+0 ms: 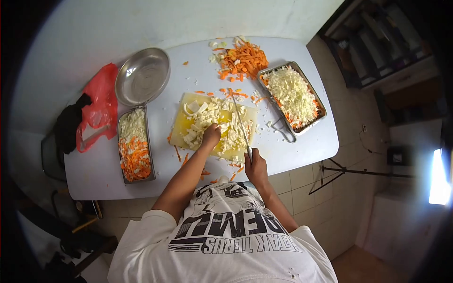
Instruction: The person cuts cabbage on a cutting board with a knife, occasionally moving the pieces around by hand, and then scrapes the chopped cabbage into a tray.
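My right hand [255,165] grips the handle of a long knife [241,123], its blade pointing away from me over the cutting board [177,126]. Chopped pale cabbage [204,113] is spread across the yellowish board. Curled fingers of my left hand [211,135] press on cabbage pieces just left of the blade; the fingertips are partly hidden. Bits of carrot [185,159] lie around the board's near edge.
A heap of carrot strips [247,59] lies at the back. Metal trays of cabbage and carrot stand right [324,113] and left [152,160]. A round steel bowl [141,78] and a red plastic bag [101,94] are at the far left.
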Action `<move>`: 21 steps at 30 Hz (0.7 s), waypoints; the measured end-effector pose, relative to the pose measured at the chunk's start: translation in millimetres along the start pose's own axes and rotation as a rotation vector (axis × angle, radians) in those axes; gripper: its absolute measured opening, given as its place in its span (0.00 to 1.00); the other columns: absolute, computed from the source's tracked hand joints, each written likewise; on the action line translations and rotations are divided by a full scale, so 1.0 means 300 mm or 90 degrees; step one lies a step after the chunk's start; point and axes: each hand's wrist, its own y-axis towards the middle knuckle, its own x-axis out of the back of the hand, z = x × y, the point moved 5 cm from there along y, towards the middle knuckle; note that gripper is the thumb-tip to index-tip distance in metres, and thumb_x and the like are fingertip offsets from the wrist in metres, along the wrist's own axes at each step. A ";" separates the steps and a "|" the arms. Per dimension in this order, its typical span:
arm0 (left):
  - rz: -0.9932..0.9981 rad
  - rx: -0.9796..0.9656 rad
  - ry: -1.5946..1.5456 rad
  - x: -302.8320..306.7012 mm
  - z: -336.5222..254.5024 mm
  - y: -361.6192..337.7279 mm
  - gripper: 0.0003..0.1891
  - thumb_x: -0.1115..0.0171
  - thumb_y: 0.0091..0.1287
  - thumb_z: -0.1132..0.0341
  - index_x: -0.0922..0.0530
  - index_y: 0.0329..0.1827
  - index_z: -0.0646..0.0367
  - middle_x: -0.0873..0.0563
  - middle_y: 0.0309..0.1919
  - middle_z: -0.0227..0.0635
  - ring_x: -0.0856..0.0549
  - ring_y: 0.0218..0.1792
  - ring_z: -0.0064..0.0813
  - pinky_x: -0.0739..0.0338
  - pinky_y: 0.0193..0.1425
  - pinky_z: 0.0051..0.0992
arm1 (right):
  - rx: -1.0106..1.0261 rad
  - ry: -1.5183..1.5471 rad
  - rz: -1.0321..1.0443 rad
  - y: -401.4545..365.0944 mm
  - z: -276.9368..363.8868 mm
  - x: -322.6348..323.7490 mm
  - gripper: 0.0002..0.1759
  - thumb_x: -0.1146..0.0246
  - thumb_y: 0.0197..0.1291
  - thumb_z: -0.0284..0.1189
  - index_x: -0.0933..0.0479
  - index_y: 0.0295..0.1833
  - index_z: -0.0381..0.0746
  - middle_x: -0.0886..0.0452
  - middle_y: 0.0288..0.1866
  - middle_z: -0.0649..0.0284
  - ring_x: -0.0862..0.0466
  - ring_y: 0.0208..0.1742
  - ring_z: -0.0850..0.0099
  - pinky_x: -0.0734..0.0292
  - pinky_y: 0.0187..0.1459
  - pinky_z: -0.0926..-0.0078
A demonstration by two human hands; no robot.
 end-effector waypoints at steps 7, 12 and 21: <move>-0.027 0.015 0.159 -0.026 -0.011 0.028 0.19 0.46 0.68 0.58 0.20 0.55 0.60 0.15 0.48 0.51 0.17 0.52 0.50 0.24 0.56 0.43 | -0.089 0.034 0.056 -0.012 -0.077 -0.095 0.10 0.41 0.66 0.28 0.33 0.44 0.34 0.20 0.28 0.40 0.19 0.29 0.39 0.26 0.28 0.47; -0.019 -0.011 0.159 -0.019 -0.021 0.014 0.17 0.45 0.67 0.61 0.19 0.53 0.61 0.14 0.46 0.52 0.16 0.49 0.51 0.24 0.54 0.42 | -0.175 -0.054 0.179 -0.031 -0.218 -0.214 0.12 0.42 0.66 0.33 0.32 0.44 0.35 0.19 0.29 0.39 0.18 0.33 0.38 0.23 0.34 0.44; -0.018 -0.036 0.239 -0.015 -0.045 0.013 0.14 0.46 0.68 0.60 0.20 0.42 0.63 0.15 0.40 0.53 0.17 0.45 0.57 0.24 0.48 0.48 | -0.154 -0.043 0.161 -0.036 -0.172 -0.154 0.12 0.42 0.66 0.33 0.31 0.43 0.34 0.19 0.28 0.39 0.18 0.32 0.39 0.23 0.33 0.45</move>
